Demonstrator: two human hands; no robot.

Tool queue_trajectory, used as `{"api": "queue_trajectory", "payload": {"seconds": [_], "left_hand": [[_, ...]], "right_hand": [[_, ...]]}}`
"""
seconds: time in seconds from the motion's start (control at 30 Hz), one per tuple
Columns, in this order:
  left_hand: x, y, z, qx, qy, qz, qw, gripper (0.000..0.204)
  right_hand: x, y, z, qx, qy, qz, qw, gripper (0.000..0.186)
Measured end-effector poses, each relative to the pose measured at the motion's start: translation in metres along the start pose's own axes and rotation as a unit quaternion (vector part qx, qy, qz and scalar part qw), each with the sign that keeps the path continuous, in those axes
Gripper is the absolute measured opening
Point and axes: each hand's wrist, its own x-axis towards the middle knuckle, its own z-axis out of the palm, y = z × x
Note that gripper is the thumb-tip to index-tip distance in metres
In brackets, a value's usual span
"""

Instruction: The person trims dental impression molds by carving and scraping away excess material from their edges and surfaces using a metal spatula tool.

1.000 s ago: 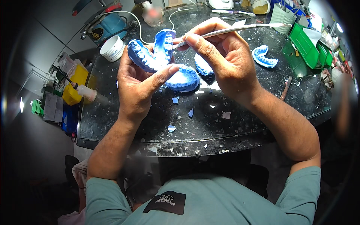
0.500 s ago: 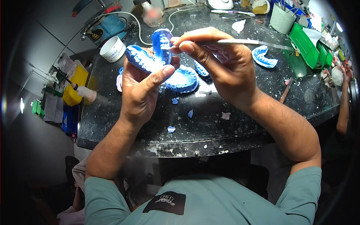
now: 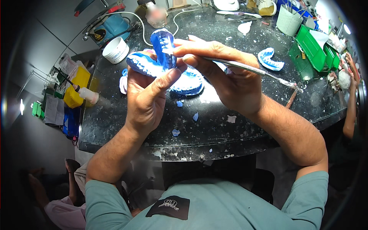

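- Two hands work above a dark speckled countertop [image 3: 268, 115].
- Left hand [image 3: 147, 96] is closed around a blue dental cast [image 3: 163, 48], thumb pressed on its front, holding it upright in the air over the counter.
- Right hand [image 3: 226, 74] pinches a thin metal tool [image 3: 249, 69], tip at the cast.
- Another blue cast [image 3: 188, 82] lies just behind the hands; a third [image 3: 270, 59] lies farther right.
- White tub [image 3: 116, 50] stands at far left.

Dark speckled stone worktop [image 3: 245, 130], grey wall at left [image 3: 46, 34], dim floor below
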Motion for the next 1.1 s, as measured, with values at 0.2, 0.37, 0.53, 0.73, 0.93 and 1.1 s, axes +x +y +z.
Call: {"api": "queue_trajectory", "payload": {"seconds": [0.2, 0.37, 0.53, 0.73, 0.93, 1.1], "left_hand": [[-0.0016, -0.0013, 0.0011, -0.004, 0.003, 0.000, 1.000, 0.039], [-0.0017, -0.0015, 0.0024, -0.014, -0.001, -0.008, 1.000, 0.037], [0.0010, 0.0026, 0.0065, -0.007, -0.004, -0.007, 1.000, 0.036], [0.0011, 0.0024, 0.0065, 0.022, -0.002, 0.008, 1.000, 0.036], [0.0000, 0.0021, 0.0042, 0.080, -0.012, 0.040, 0.996, 0.039], [0.0004, 0.0005, 0.0018, 0.123, -0.001, 0.052, 0.991, 0.042]], "right_hand": [[-0.0004, -0.0011, -0.0003, 0.019, -0.001, 0.015, 1.000, 0.024], [0.0002, 0.0006, 0.0052, 0.051, 0.050, 0.023, 0.997, 0.019], [0.0025, 0.0009, 0.0062, 0.103, 0.046, 0.019, 0.993, 0.017], [0.0021, 0.0023, 0.0066, 0.092, 0.050, 0.014, 0.994, 0.017], [0.0023, 0.0038, 0.0066, 0.082, 0.042, 0.009, 0.996, 0.018], [0.0017, 0.0039, 0.0057, 0.071, 0.036, 0.007, 0.997, 0.017]]}}
